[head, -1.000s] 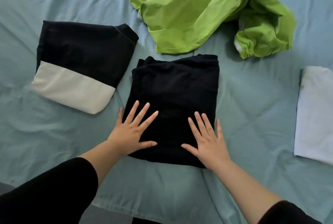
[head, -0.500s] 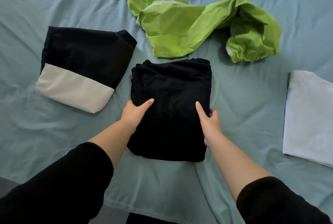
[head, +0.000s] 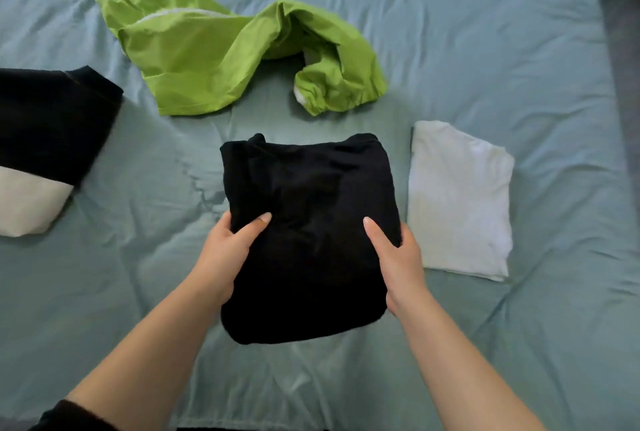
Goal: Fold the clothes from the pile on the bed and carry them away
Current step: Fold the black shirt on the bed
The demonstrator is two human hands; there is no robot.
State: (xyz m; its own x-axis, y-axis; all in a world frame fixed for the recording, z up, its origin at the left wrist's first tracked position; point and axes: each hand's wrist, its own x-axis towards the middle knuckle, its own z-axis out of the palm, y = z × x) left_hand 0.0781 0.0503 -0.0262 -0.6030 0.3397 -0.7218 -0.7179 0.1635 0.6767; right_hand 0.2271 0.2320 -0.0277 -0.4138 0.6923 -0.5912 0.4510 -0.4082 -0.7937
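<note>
A folded black garment [head: 311, 233] is lifted off the bed in the middle of the view. My left hand [head: 228, 254] grips its left edge, thumb on top and fingers underneath. My right hand [head: 394, 257] grips its right edge the same way. An unfolded lime-green garment [head: 221, 52] lies crumpled further back. A folded white garment [head: 460, 202] lies on the sheet just right of the black one. At the left edge lies a folded black and cream garment [head: 45, 139].
The bed is covered by a wrinkled pale blue-green sheet [head: 485, 49]. The bed's right edge and a dark strip beyond it [head: 620, 49] show at the far right. The near edge of the bed runs along the bottom of the view.
My hands went from pressing flat on the black garment to gripping its two sides. It now sits closer to the white garment, and the black and cream one lies further left in view.
</note>
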